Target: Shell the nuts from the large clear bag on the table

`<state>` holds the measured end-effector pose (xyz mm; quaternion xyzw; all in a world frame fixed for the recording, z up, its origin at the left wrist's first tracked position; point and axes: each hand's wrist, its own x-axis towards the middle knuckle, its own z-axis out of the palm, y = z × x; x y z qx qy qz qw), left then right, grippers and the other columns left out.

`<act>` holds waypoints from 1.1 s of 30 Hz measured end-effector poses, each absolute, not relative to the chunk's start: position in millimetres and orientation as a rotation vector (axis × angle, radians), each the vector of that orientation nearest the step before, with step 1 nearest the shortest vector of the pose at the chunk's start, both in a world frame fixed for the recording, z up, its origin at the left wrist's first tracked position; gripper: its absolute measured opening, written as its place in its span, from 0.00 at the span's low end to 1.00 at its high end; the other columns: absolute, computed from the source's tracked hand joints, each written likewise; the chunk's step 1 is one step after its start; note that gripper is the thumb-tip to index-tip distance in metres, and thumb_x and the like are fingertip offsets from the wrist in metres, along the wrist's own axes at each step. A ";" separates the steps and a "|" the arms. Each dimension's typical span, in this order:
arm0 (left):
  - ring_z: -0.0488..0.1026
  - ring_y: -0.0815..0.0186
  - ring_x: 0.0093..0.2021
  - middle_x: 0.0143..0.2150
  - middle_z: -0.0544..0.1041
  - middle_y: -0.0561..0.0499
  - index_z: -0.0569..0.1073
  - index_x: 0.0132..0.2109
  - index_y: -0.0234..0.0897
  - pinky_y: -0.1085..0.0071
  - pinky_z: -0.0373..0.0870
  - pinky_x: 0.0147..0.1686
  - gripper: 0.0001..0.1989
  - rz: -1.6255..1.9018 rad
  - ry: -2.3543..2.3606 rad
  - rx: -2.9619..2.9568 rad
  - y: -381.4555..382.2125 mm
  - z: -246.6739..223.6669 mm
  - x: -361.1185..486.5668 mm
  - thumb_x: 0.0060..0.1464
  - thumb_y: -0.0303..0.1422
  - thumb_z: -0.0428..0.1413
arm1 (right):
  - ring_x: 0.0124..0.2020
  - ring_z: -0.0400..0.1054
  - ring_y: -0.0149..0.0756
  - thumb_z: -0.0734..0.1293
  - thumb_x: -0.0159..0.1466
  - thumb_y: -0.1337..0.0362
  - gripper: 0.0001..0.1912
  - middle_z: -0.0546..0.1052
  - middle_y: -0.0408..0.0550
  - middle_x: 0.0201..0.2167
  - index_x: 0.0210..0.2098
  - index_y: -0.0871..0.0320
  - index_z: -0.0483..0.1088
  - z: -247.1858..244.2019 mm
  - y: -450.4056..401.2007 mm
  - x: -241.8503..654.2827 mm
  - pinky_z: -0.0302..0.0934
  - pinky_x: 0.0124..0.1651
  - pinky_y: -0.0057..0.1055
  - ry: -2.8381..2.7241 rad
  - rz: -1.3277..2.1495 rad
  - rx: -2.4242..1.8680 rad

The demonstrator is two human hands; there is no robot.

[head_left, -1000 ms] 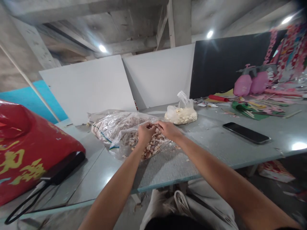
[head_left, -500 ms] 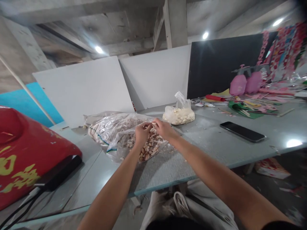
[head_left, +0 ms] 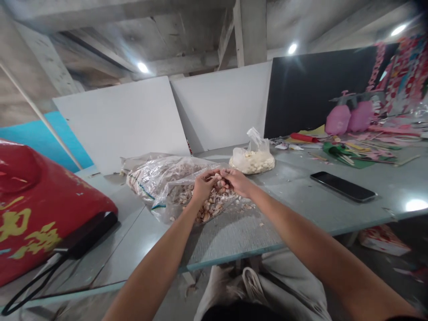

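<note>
My left hand (head_left: 204, 185) and my right hand (head_left: 238, 182) meet over the mouth of a large clear plastic bag (head_left: 157, 176). Between their pinched fingertips is a small pale garlic clove (head_left: 218, 177), partly hidden by the fingers. Beneath them, unpeeled garlic cloves (head_left: 207, 208) and loose papery skins spill out of the bag onto the table. Just behind my right hand stands a smaller clear bag of peeled garlic cloves (head_left: 256, 164), its top gathered upward.
A black phone (head_left: 343, 186) lies on the grey table (head_left: 230, 243) at right. Beyond it are paper scraps (head_left: 368, 154) and pink spray bottles (head_left: 338, 119). A red bag (head_left: 50, 209) with a black device (head_left: 88, 234) and cable sits at left. White boards (head_left: 224, 107) lean behind.
My fingers have shifted slightly around the clove, and the right hand's fingers now curl more below it. The whole view has moved a little; the bags stay in place.
</note>
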<state>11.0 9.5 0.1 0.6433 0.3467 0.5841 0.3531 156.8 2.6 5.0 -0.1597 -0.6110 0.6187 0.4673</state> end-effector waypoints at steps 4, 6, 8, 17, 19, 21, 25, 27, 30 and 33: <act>0.69 0.71 0.22 0.25 0.73 0.53 0.72 0.40 0.31 0.73 0.67 0.24 0.21 1.534 0.894 1.602 9.7 -0.8 12.6 0.39 0.40 0.61 | 0.15 0.57 0.24 0.64 0.56 0.49 0.18 0.66 0.36 0.17 0.34 0.58 0.64 2.7 6.2 154.6 0.60 0.21 0.23 -1.521 1.373 -0.502; 0.68 0.71 0.22 0.25 0.73 0.53 0.72 0.37 0.31 0.73 0.67 0.24 0.20 1.544 0.899 1.596 10.3 -1.5 12.7 0.38 0.40 0.62 | 0.14 0.59 0.25 0.63 0.56 0.50 0.18 0.67 0.37 0.16 0.34 0.59 0.65 2.1 9.2 154.9 0.58 0.19 0.23 -1.577 1.203 -0.589; 0.68 0.72 0.22 0.25 0.73 0.54 0.71 0.35 0.32 0.73 0.68 0.25 0.19 1.540 0.911 1.594 11.4 -2.5 12.2 0.37 0.41 0.62 | 0.14 0.59 0.25 0.63 0.57 0.51 0.17 0.68 0.39 0.16 0.33 0.60 0.68 2.4 11.8 156.7 0.56 0.19 0.22 -1.642 0.998 -0.665; 0.67 0.71 0.22 0.24 0.73 0.51 0.74 0.31 0.31 0.74 0.65 0.23 0.17 1.529 1.138 1.840 16.2 -4.8 5.3 0.39 0.41 0.61 | 0.19 0.65 0.28 0.61 0.58 0.59 0.15 0.75 0.45 0.23 0.37 0.60 0.76 5.2 13.2 164.4 0.56 0.22 0.24 -1.833 0.543 -0.856; 0.68 0.70 0.23 0.24 0.74 0.50 0.75 0.32 0.31 0.74 0.64 0.24 0.16 1.509 1.181 1.927 15.1 -4.0 3.0 0.41 0.41 0.60 | 0.19 0.66 0.29 0.61 0.58 0.60 0.15 0.76 0.46 0.23 0.37 0.59 0.76 3.9 15.5 165.8 0.57 0.22 0.24 -1.868 0.537 -0.872; 0.68 0.69 0.23 0.24 0.74 0.50 0.76 0.32 0.32 0.74 0.63 0.24 0.16 1.490 1.207 1.978 13.3 -2.6 1.3 0.42 0.42 0.60 | 0.20 0.67 0.29 0.62 0.57 0.61 0.14 0.76 0.46 0.24 0.38 0.59 0.76 2.8 17.9 167.6 0.58 0.23 0.24 -1.895 0.541 -0.867; 0.67 0.69 0.23 0.23 0.74 0.50 0.77 0.34 0.32 0.75 0.61 0.23 0.16 1.445 1.271 2.049 10.2 0.8 -0.5 0.43 0.41 0.59 | 0.21 0.68 0.30 0.62 0.56 0.60 0.15 0.77 0.47 0.26 0.37 0.60 0.75 3.2 19.5 170.8 0.59 0.24 0.24 -1.930 0.605 -0.834; 0.67 0.69 0.23 0.23 0.74 0.50 0.77 0.35 0.33 0.75 0.60 0.23 0.15 1.412 1.293 2.089 9.6 2.1 -0.8 0.43 0.41 0.59 | 0.21 0.67 0.31 0.62 0.56 0.60 0.15 0.76 0.47 0.23 0.37 0.61 0.76 4.1 18.9 171.3 0.59 0.24 0.24 -1.943 0.598 -0.845; 0.67 0.69 0.24 0.23 0.75 0.50 0.78 0.36 0.35 0.75 0.60 0.24 0.15 1.392 1.306 2.122 9.5 2.8 -0.6 0.43 0.40 0.58 | 0.24 0.67 0.31 0.63 0.55 0.61 0.14 0.76 0.46 0.22 0.34 0.61 0.76 4.6 18.3 170.5 0.57 0.25 0.23 -1.947 0.496 -0.877; 0.68 0.68 0.24 0.24 0.75 0.50 0.78 0.36 0.35 0.75 0.60 0.24 0.14 1.378 1.333 2.145 10.2 1.6 -0.5 0.44 0.40 0.58 | 0.24 0.66 0.30 0.63 0.53 0.62 0.13 0.75 0.45 0.22 0.31 0.62 0.76 3.0 19.0 168.4 0.55 0.25 0.22 -1.941 0.425 -0.908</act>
